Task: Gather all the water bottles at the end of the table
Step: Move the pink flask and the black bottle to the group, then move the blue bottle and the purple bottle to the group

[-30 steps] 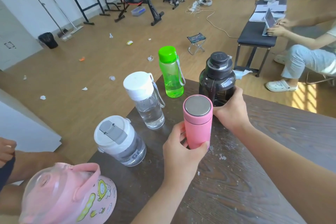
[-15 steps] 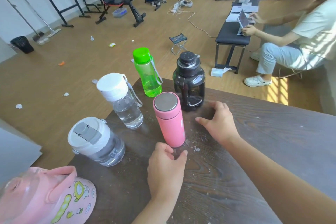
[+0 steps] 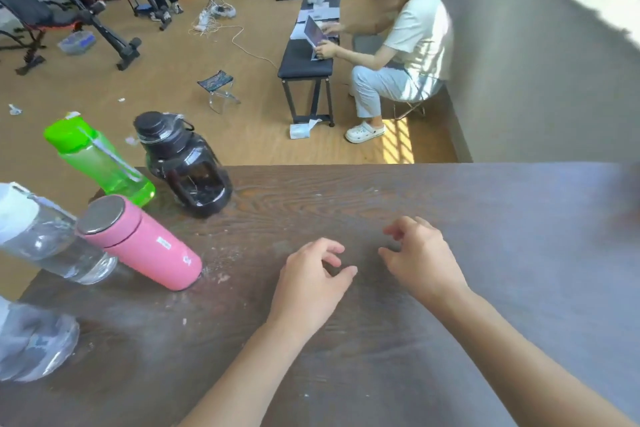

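Observation:
Several bottles stand grouped at the left end of the dark wooden table (image 3: 450, 211): a pink flask (image 3: 145, 246) with a steel lid, a black jug (image 3: 188, 170), a green bottle (image 3: 100, 159), a clear bottle with a white cap (image 3: 45, 239) and a wide clear bottle (image 3: 31, 340) cut off at the left edge. My left hand (image 3: 311, 277) hovers over the table right of the pink flask, fingers loosely curled and empty. My right hand (image 3: 420, 256) is beside it, also empty with fingers apart. Neither hand touches a bottle.
Beyond the table's far edge a person (image 3: 408, 45) sits on a small stool at a black bench (image 3: 304, 62) with a tablet. A folding stool (image 3: 218, 88) and gym equipment (image 3: 86, 7) stand on the wooden floor. A blurred dark object (image 3: 628, 204) shows at the table's right edge.
My left hand let go of the pink flask and my right hand left the black jug. Both drew back to the right, and the view turned right, pushing the bottles to the left edge.

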### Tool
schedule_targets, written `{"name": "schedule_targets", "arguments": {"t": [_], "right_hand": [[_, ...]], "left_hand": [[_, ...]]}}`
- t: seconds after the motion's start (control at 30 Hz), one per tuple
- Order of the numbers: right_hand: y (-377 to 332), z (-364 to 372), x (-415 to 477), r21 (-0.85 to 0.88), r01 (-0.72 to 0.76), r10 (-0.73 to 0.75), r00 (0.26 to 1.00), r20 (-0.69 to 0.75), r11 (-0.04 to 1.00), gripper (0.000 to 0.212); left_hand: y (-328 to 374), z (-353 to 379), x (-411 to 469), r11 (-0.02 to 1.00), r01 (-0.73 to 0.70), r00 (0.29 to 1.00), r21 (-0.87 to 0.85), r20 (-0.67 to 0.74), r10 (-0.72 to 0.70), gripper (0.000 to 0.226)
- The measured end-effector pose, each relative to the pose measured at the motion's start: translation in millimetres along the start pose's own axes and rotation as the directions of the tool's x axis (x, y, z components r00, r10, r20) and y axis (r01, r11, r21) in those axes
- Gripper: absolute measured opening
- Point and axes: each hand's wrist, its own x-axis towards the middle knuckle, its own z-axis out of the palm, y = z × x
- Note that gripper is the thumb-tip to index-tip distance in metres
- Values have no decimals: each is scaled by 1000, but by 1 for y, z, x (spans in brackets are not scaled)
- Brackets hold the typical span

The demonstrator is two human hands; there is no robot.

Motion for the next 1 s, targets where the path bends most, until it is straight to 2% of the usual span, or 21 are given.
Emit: {"name": "schedule_targets", "arguments": {"t": [0.2, 0.37, 0.57, 0.73, 0.8, 0.83, 0.93, 1.0], "right_hand": [[100, -58, -57, 89, -192, 207, 952, -227, 977, 27], [175, -100, -113, 188, -326, 373, 864, -338, 926, 25], [233, -123, -190, 295, -391, 490, 728, -480, 872, 25], [271, -134, -241, 390, -461, 604, 594, -531, 797, 20], [277, -137, -261, 426, -498, 655, 550, -518, 755, 10], [278, -138, -272, 424, -529, 677, 539, -501, 735, 3], [276, -135, -300, 413, -627, 746, 482, -460, 660, 37], [276, -134, -315, 436, -699, 812, 386, -437, 567, 51]], "left_hand": [[83, 80, 3, 984, -174, 977, 36, 129, 168, 30], [163, 157, -20, 953, -302, 921, 6, 259, 290, 32], [240, 247, -80, 879, -461, 766, -124, 444, 465, 39], [276, 306, -132, 806, -553, 598, -212, 573, 560, 67], [281, 321, -151, 796, -557, 556, -236, 606, 569, 75], [282, 328, -159, 798, -549, 550, -248, 612, 568, 78], [285, 345, -175, 822, -500, 591, -274, 586, 555, 85], [286, 356, -181, 831, -473, 639, -292, 535, 552, 89]]}}
